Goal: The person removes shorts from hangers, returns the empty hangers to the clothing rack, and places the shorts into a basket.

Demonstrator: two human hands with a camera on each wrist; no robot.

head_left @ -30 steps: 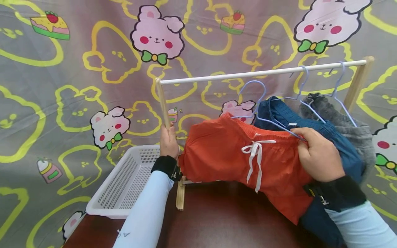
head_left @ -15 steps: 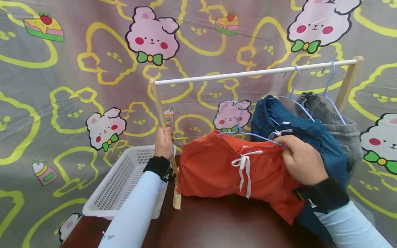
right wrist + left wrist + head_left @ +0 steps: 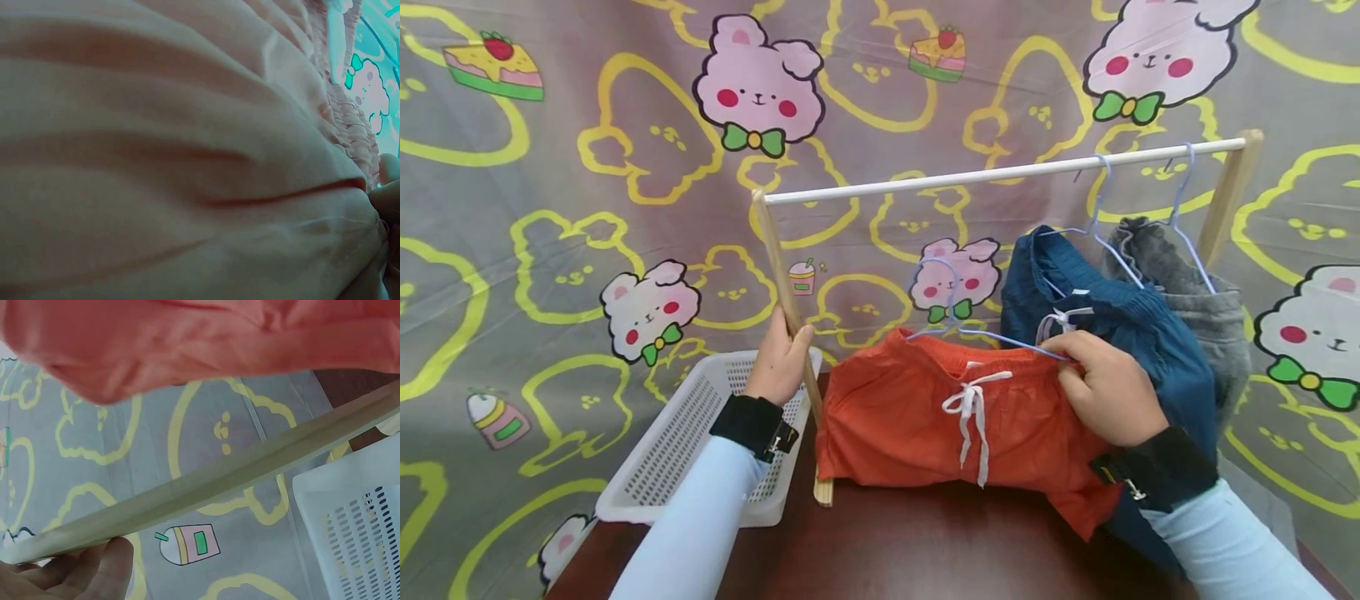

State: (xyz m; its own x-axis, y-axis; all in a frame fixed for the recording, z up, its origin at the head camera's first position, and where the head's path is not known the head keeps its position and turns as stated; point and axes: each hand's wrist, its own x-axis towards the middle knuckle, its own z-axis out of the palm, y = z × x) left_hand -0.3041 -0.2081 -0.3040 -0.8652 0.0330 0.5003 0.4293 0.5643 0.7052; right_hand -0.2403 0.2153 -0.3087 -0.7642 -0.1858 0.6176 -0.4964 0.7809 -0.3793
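Right fingers (image 3: 1075,346) against orange shorts (image 3: 917,417)

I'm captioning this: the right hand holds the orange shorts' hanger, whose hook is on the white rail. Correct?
Not quite: the hook is off the white rail, lower in the picture, as the head view shows. The right hand does hold the hanger of the orange shorts.

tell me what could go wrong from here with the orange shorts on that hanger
The orange shorts might slide off the lilac hanger, since the right hand pinches just one end of the waistband. The hanger is off the white rail, so a loosened hold could drop hanger and shorts together. The blue drawstring bottoms hang close behind the right hand, so lifting might snag them.
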